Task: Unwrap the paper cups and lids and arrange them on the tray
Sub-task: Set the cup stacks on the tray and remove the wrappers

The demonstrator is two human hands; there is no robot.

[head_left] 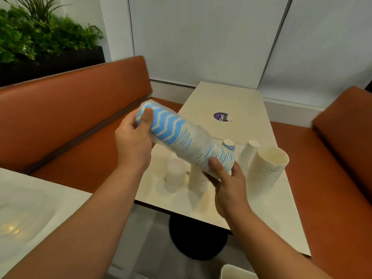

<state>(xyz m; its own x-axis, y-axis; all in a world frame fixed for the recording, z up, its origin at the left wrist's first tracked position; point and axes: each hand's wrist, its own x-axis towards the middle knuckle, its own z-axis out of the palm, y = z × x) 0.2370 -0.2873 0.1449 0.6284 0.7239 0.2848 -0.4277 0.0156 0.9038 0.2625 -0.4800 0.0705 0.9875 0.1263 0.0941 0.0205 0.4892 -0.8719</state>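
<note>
Mid-frame, the left hand and right hand each grip an end of the wrapped blue cup stack, held tilted above the surface. If the film tears suddenly, cups could spill onto the white stacks below.

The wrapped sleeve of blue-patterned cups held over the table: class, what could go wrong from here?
1. The blue-patterned cup sleeve is held tilted by the left hand and right hand; once the wrap opens, cups might slide out.
2. It hangs just above the white cup stacks and the lid stack on the table; a swing could topple them.
</note>
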